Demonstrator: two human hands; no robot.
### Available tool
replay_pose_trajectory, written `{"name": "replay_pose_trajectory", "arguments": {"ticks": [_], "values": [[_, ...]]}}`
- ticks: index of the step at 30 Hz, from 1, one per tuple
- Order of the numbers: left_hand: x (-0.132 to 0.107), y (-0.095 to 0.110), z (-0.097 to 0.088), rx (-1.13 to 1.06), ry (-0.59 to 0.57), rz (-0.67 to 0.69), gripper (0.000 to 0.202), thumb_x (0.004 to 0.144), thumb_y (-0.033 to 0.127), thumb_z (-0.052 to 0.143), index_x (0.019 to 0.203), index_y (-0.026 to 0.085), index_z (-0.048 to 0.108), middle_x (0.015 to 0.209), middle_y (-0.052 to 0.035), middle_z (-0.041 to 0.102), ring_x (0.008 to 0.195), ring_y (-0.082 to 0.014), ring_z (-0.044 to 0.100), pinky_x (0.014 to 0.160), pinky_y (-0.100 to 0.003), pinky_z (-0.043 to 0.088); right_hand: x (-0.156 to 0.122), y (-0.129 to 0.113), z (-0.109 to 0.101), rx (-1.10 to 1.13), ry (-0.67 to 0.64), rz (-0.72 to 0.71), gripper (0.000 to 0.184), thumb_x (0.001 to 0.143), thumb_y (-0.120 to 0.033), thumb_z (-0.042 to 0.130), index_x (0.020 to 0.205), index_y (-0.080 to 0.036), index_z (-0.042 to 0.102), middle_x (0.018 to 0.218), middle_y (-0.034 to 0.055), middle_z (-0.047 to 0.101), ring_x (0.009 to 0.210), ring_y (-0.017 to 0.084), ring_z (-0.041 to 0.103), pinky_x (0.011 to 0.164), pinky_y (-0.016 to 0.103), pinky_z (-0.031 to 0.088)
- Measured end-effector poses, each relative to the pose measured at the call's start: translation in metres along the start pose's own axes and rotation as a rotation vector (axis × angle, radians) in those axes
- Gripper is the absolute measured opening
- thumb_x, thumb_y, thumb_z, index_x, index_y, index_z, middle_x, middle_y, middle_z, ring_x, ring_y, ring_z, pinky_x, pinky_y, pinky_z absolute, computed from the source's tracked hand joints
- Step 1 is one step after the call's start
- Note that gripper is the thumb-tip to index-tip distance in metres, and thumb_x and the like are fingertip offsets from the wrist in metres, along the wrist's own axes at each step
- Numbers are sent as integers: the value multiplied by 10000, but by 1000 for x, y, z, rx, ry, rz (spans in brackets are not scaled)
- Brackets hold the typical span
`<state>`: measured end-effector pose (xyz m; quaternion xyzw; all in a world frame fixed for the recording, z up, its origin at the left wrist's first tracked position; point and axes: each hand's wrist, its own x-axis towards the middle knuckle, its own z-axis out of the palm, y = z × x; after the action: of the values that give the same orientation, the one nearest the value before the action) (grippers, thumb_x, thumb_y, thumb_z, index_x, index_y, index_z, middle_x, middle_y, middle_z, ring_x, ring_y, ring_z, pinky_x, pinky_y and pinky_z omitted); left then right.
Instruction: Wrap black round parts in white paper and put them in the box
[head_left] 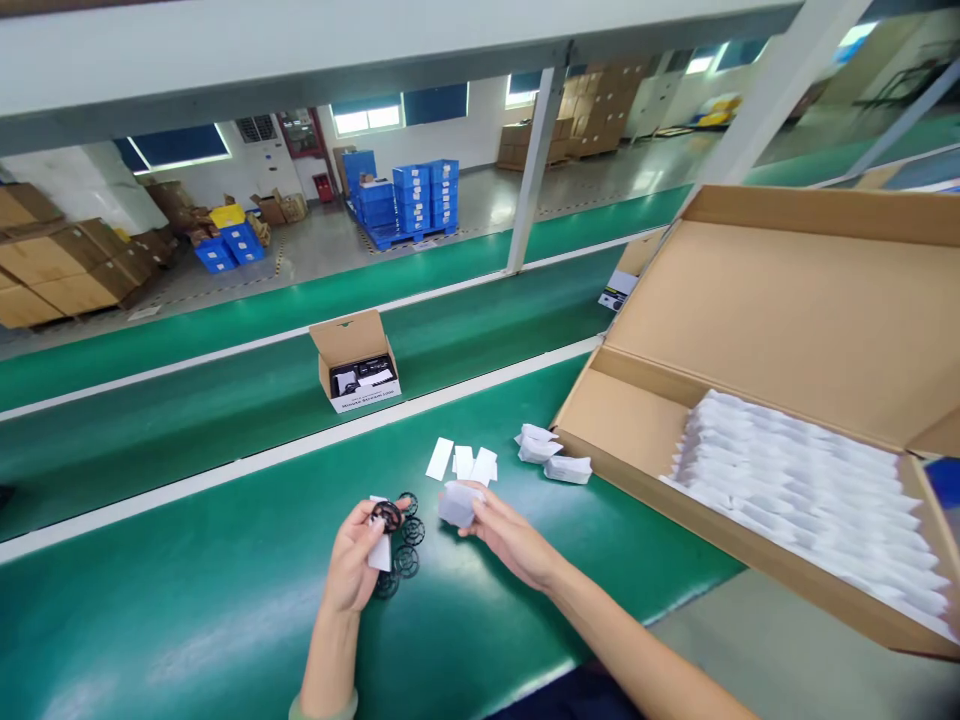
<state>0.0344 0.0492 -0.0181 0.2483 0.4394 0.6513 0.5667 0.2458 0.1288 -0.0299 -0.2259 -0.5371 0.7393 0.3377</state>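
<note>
My left hand (351, 558) is closed on a black round spoked part (387, 516) and a white card (380, 555), pinched together between thumb and fingers. Just beside those fingers, several similar black spoked rings (407, 562) lie on the green work surface (225, 590). My right hand (514, 538) grips a small white packet (458, 504) above the surface, to the right of the rings. Behind it lie several loose white cards (440, 458). Farther right, a few more white packets (568, 469) rest against the large carton's edge.
At the right, a large open carton (622, 400) holds rows of white packets (802, 500). A small open printed box (366, 402) with black items stands on the belt beyond the white rail (300, 445). A grey post (534, 170) rises behind. Blue crates (427, 195) are stacked on the far floor.
</note>
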Motion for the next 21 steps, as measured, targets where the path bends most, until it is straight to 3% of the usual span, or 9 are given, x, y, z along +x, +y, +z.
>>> {"name": "replay_pose_trajectory", "arguments": {"ticks": [5, 8, 10, 13, 17, 19, 21], "values": [[-5, -14, 14, -12, -148, -59, 255, 701, 371, 805, 801, 172, 680, 849, -74, 692, 947, -247, 636, 944, -397, 466, 6, -2, 19, -670, 24, -240, 425, 1020, -409, 354, 1386, -208, 434, 1460, 120, 315, 1326, 291, 282, 1101, 505, 279], [-5, -17, 19, -95, -109, -45, 242, 684, 348, 817, 812, 184, 694, 833, -50, 686, 820, -203, 643, 901, -410, 516, 0, -2, 31, -870, -85, -373, 419, 998, -236, 337, 1405, -167, 409, 1525, 135, 146, 1367, 293, 175, 1102, 506, 277], [-4, -17, 21, -116, -78, -36, 233, 671, 332, 825, 800, 186, 698, 821, -42, 683, 806, -193, 641, 901, -419, 528, -4, -4, 35, -872, -105, -411, 418, 981, -196, 345, 1390, -150, 420, 1519, 149, 163, 1360, 291, 206, 1089, 489, 312], [-4, -15, 21, -110, -59, -24, 248, 662, 348, 831, 792, 184, 698, 846, -40, 683, 863, -211, 643, 954, -477, 505, -6, -7, 29, -812, 2, -412, 341, 987, -223, 372, 1297, -167, 503, 1427, 151, 363, 1283, 273, 370, 1055, 457, 378], [-5, -14, 15, -110, -19, -11, 256, 652, 369, 832, 767, 184, 698, 863, -47, 688, 911, -248, 646, 961, -519, 502, -12, -18, -14, -989, 233, -440, 278, 990, -247, 390, 1210, -198, 553, 1275, 123, 524, 1174, 276, 480, 991, 466, 432], [-5, -14, 10, -125, 0, -4, 252, 649, 364, 835, 777, 190, 704, 845, -38, 688, 905, -244, 650, 958, -501, 512, -20, -30, -52, -1192, 372, -452, 277, 985, -253, 376, 1165, -194, 577, 1196, 123, 573, 1115, 296, 511, 952, 481, 444], [-5, -13, 6, -139, 2, -11, 253, 641, 356, 841, 790, 198, 711, 845, -36, 692, 900, -248, 657, 951, -488, 521, -34, -46, -97, -1434, 496, -371, 296, 968, -241, 355, 1108, -166, 606, 1108, 141, 610, 1017, 325, 548, 888, 494, 460]]}}
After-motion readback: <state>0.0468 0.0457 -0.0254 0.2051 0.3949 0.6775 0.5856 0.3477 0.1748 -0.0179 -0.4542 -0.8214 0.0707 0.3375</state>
